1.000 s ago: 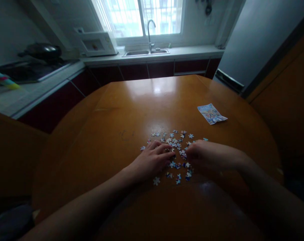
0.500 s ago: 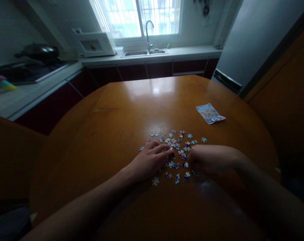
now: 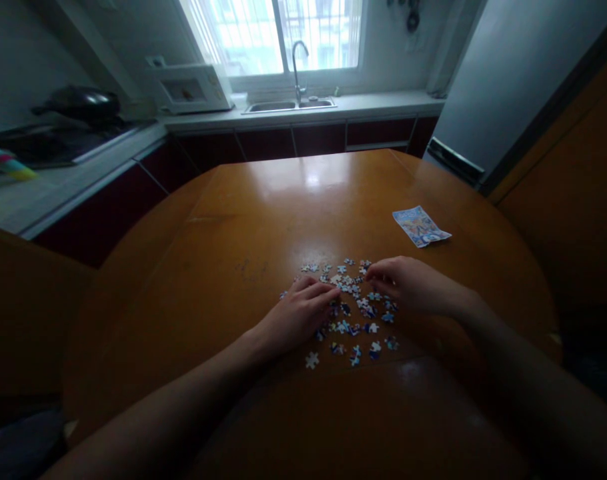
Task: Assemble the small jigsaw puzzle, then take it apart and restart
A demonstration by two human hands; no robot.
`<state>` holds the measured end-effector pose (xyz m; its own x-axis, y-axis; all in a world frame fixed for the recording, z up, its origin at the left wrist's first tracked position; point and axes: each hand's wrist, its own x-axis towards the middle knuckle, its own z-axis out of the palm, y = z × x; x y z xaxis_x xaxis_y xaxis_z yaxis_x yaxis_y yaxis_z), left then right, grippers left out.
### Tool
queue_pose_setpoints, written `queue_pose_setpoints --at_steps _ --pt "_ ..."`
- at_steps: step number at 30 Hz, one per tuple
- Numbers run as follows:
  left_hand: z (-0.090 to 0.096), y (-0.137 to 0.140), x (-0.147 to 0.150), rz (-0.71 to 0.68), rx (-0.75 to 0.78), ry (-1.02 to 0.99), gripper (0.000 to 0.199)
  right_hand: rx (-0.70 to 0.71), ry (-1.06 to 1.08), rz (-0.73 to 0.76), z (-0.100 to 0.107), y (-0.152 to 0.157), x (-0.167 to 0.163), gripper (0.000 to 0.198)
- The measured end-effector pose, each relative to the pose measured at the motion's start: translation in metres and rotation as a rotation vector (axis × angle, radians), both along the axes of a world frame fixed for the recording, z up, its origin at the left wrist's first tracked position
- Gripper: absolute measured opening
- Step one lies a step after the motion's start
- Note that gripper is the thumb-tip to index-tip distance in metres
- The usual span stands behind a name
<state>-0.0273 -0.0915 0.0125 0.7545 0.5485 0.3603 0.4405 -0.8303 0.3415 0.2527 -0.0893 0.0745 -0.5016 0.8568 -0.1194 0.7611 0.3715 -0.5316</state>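
Loose jigsaw pieces (image 3: 343, 327) lie scattered on a brown wooden table (image 3: 263, 213). My left hand (image 3: 306, 307) rests palm down over the left part of the pieces, fingers stretched out and holding nothing that I can see; it hides some of them. At the right upper side of the pile, my right hand (image 3: 401, 281) hovers with bent fingers and a gap between fingertips and thumb. Its fingertips are close to a few pieces, and no piece shows in its grasp. A lone pale piece (image 3: 312, 361) lies nearest to me.
A creased picture sheet (image 3: 420, 227) lies on the table beyond my right hand. Behind the table are a counter with a sink (image 3: 271, 107), a faucet (image 3: 297, 70), a white microwave (image 3: 191, 89) and a wok (image 3: 83, 103) on the stove. A fridge (image 3: 513, 80) stands at the right.
My right hand has moved up and away from me, from the pieces at the lower right to the pile's upper right, uncovering several pieces. My left hand has barely shifted.
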Motion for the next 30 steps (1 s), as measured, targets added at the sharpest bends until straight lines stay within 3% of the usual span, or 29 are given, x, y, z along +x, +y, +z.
queue_pose_setpoints --at_steps 6,10,13,15,17,19,22,27,30 --pt "0.008 -0.007 0.002 -0.021 -0.081 -0.153 0.049 -0.003 0.281 -0.093 -0.011 0.002 -0.015 0.017" --pt "0.010 -0.012 0.002 -0.056 -0.123 -0.137 0.065 -0.108 0.564 -0.158 -0.026 -0.003 -0.040 0.020" --pt "0.009 -0.014 0.001 -0.053 -0.142 -0.090 0.070 -0.131 0.615 -0.214 -0.028 -0.002 -0.043 0.017" --pt "0.009 -0.015 0.001 -0.038 -0.141 -0.061 0.070 -0.178 0.539 -0.185 -0.021 0.000 -0.032 0.011" --pt "0.010 -0.017 0.003 -0.041 -0.111 -0.016 0.063 -0.251 0.393 -0.064 -0.009 0.003 -0.011 0.008" --pt "0.011 -0.019 0.006 -0.077 -0.077 0.070 0.056 -0.292 0.206 0.068 0.003 0.005 0.011 0.011" --pt "0.014 -0.023 0.012 -0.137 -0.066 0.203 0.053 -0.387 -0.007 0.142 0.014 0.003 0.034 0.010" --pt "0.014 -0.023 0.017 -0.142 -0.056 0.272 0.060 -0.449 -0.156 0.146 0.010 -0.006 0.025 0.012" --pt "0.011 -0.021 0.016 -0.118 -0.037 0.267 0.057 -0.392 -0.268 0.092 0.010 -0.008 0.015 0.015"
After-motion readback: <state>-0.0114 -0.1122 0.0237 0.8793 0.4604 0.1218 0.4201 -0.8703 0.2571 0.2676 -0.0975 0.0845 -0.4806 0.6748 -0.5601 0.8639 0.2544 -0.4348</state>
